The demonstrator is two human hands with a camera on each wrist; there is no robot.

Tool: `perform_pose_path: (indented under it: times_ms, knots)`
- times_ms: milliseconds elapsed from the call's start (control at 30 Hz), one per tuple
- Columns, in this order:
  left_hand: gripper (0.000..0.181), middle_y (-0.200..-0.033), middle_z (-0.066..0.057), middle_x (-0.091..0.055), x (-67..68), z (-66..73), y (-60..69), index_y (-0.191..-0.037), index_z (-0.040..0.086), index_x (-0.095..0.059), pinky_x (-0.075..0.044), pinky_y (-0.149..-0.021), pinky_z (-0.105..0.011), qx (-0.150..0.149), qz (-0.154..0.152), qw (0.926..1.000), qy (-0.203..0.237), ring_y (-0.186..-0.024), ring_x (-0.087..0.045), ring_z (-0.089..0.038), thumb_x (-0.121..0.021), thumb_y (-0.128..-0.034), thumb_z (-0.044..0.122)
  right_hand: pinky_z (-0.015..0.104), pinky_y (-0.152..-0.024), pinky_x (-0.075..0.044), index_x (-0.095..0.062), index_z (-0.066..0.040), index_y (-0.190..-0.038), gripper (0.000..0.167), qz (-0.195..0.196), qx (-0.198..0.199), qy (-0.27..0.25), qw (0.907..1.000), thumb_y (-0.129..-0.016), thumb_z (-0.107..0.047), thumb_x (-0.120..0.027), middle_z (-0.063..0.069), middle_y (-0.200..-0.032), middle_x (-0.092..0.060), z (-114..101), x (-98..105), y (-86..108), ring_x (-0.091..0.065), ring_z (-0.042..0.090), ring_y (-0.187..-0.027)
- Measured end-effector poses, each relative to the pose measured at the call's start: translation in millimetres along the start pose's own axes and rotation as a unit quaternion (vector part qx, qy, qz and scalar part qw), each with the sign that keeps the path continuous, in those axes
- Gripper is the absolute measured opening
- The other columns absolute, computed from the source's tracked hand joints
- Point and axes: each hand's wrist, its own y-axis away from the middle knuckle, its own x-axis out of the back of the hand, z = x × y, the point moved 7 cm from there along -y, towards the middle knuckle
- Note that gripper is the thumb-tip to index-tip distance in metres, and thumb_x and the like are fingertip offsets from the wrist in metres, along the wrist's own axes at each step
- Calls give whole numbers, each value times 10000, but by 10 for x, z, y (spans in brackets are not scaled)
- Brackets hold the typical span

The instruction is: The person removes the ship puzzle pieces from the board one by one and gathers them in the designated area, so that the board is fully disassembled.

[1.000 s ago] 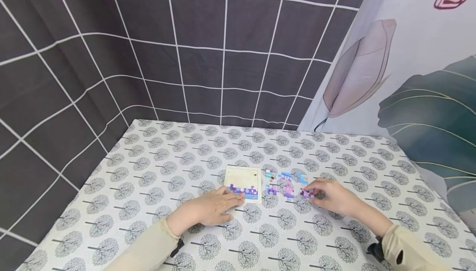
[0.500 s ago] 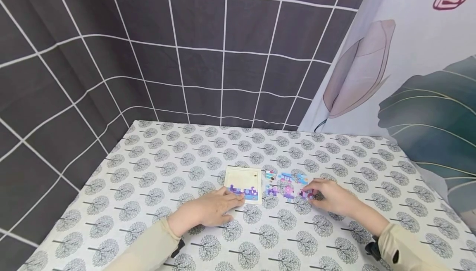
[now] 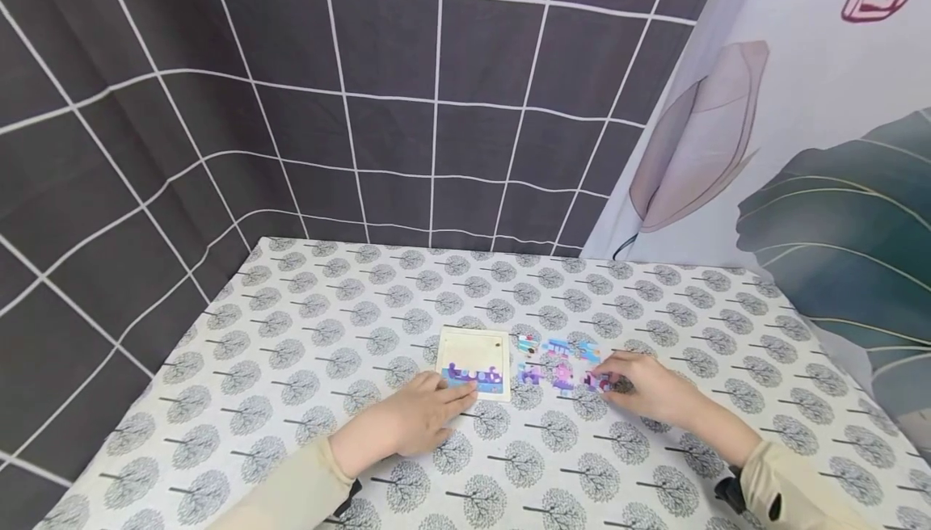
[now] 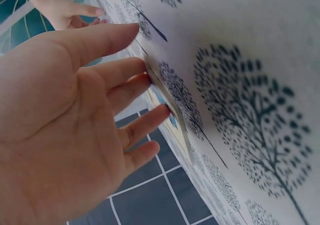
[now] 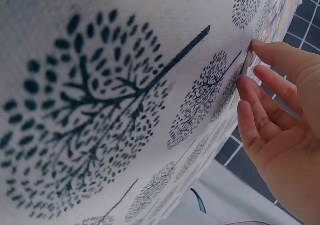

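A cream puzzle tray (image 3: 469,348) lies flat on the table in the head view, its near strip filled with purple and blue pieces (image 3: 474,379). My left hand (image 3: 418,415) rests at the tray's near left side, fingers extended; the left wrist view has fingertips of that hand (image 4: 95,110) touching the tray's edge (image 4: 181,130). To the right, my right hand (image 3: 643,384) pinches a dark purple puzzle piece (image 3: 592,382) at the table surface. Seen from the right wrist, thumb and fingers of that hand (image 5: 287,110) meet its thin edge, most of it hidden.
Several loose puzzle pieces (image 3: 558,347) in blue, pink and purple lie in two rows between the tray and my right hand. A tree-print cloth (image 3: 349,296) covers the table. Dark checked curtain (image 3: 393,134) hangs behind, a floral one (image 3: 698,142) at right.
My left fingers have drawn back slightly, showing more of the tray's near left corner. My right hand stays at the same piece, almost still.
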Motion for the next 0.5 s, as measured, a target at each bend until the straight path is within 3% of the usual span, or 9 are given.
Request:
perform_pose_path:
  times_ms: [267,500]
  knots:
    - [558,-1522,107,-240,-17,7,30,-1462,218,-313,-160,-1167,-377,225,-201,9994,-194,-1297,-351,-200,-488,-937,290,229,-683,-560,-667,-45,-1040,315,118,133,-19,9998,-739,-103,-738,23,-942,-667,8,-15,25,-624,114,-800]
    - [558,-1520,113,-241,1,1,23,-1459,234,-320,-192,-1159,-385,275,-167,9993,-177,-1321,-342,-247,-497,-932,287,376,-807,-556,-674,-74,-1069,338,183,-124,214,9995,-748,-151,-747,58,-1054,-650,-3,30,12,-627,219,-929]
